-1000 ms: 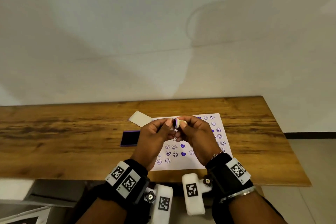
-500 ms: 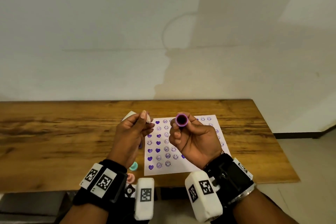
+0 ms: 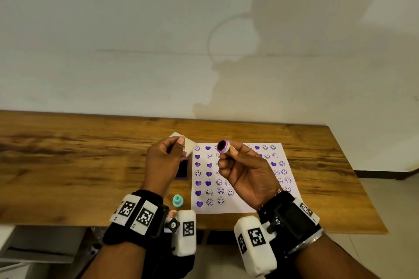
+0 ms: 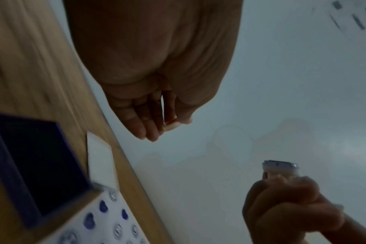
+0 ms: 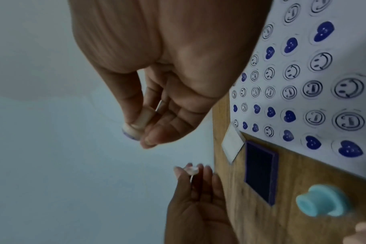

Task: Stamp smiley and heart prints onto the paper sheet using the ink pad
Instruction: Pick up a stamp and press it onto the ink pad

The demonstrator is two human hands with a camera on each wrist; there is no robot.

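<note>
Table point(image 3: 68, 165) carries everything you need: the paper sheet point(image 3: 240, 207) lies flat under and past your right hand point(image 3: 247, 176), already crowded with purple hearts and smileys, and the ink pad point(image 3: 182, 169) sits just beside the sheet's left edge, half hidden behind your left hand point(image 3: 162, 163). A teal stamp point(image 3: 178, 200) stands near the sheet's near-left corner.

Your right fingers curl round a small stamp point(image 3: 223, 146), its inked purple face tilted up and back toward you, its long axis running roughly level, away from the paper. So the face must turn downward before it meets pad or sheet, and the pad lies down and to the left of it.

Your left hand pinches a small pale piece point(image 4: 171, 124) between thumb and fingertips; what it is, you cannot tell.

Half a second ago both hands held much the same poses; a second ago they met together over the sheet.
</note>
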